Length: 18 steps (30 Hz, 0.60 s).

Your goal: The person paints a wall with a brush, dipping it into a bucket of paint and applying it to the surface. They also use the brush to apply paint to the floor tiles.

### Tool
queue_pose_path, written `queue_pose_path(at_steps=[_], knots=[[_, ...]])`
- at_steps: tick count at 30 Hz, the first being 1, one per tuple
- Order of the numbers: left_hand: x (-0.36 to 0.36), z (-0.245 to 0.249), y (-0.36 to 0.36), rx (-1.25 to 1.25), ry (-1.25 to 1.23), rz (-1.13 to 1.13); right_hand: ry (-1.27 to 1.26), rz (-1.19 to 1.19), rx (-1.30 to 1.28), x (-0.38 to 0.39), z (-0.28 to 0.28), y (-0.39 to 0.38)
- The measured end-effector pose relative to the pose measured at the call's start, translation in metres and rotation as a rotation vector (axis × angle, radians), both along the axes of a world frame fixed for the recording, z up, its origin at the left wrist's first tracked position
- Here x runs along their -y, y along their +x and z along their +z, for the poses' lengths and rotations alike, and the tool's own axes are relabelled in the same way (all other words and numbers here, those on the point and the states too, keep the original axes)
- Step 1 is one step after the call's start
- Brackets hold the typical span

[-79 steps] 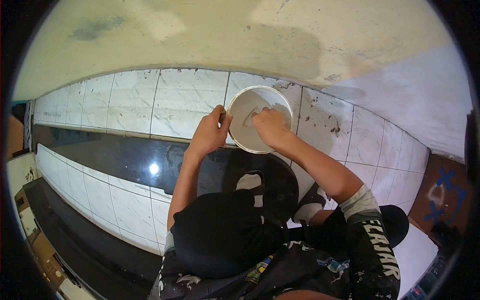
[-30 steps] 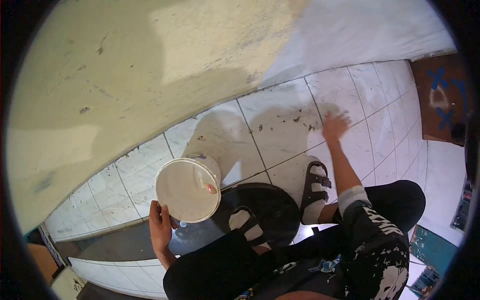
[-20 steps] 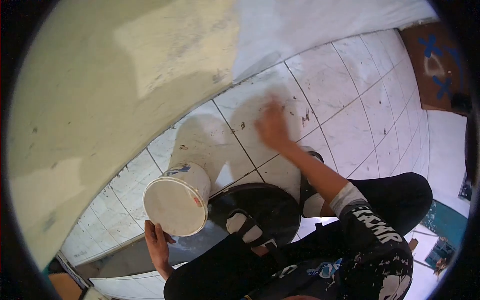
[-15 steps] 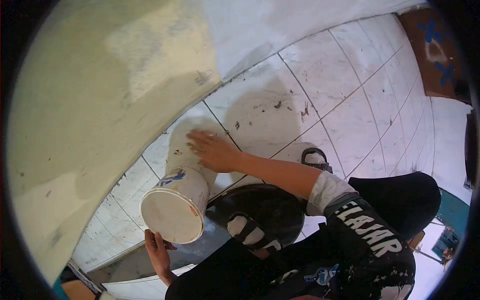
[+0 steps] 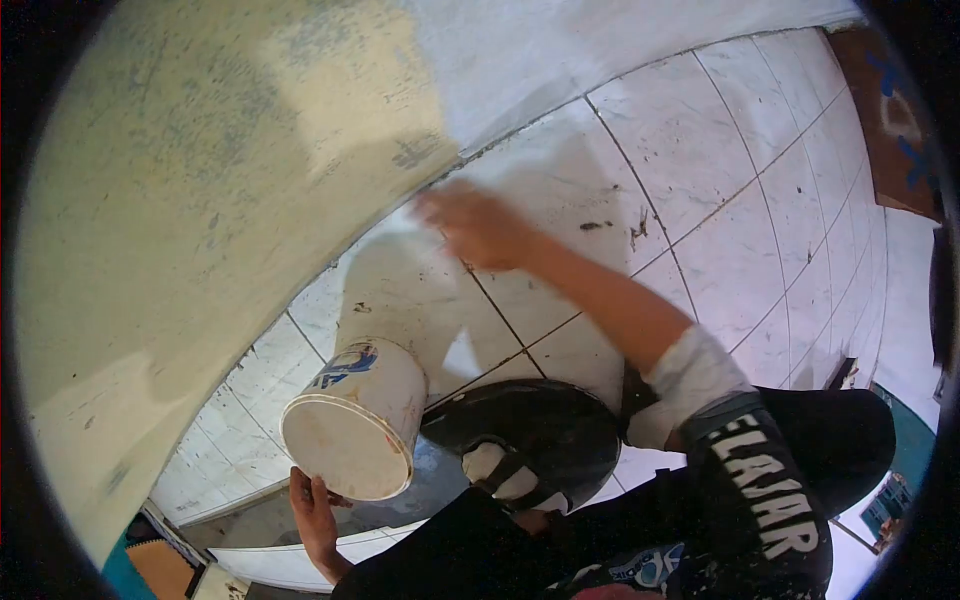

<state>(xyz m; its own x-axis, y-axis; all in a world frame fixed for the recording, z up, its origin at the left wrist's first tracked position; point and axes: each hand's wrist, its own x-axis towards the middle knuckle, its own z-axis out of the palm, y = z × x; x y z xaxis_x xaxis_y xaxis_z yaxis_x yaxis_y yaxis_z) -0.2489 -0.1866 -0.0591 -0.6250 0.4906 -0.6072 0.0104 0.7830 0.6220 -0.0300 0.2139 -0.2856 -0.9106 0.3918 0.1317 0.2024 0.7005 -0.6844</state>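
A white plastic bucket [image 5: 348,440] lies tilted on the tiled floor, its flat round end facing me and a blue label on its side. My left hand [image 5: 315,515] grips the lower edge of that end, thumb on the outside and the other fingers partly hidden. Smeared by motion, my right hand [image 5: 475,228] is over the white tiles [image 5: 560,160] near the foot of the wall, beyond the bucket. Its fingers are too blurred to read. A few dark bits of dirt [image 5: 596,226] lie on the tiles to the right of this hand.
The wall [image 5: 220,200] is patchy yellow-green, with a pale grey part farther right. Beneath my sandalled foot [image 5: 510,475] is a black round surface [image 5: 570,430]. A brown panel with blue marks [image 5: 890,120] stands at the far right.
My right hand has lifted from lying spread on the tiles and moved toward the wall. Fewer dark bits show on the floor there. My left hand stays on the bucket; the view has shifted slightly.
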Motion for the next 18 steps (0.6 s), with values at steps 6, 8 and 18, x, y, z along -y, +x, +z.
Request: queue_pose_path(at_steps=[6, 8, 18], knots=[[0.003, -0.002, 0.001, 0.014, 0.011, 0.038, 0.198, -1.784, 0.897, -0.107, 0.018, 0.304], [0.006, -0.005, -0.001, 0.019, 0.029, 0.026, 0.369, -1.638, 0.871, -0.097, 0.026, 0.327], [0.007, -0.001, -0.004, 0.027, -0.008, -0.032, 0.106, 0.016, 0.105, 0.081, 0.017, -0.006]])
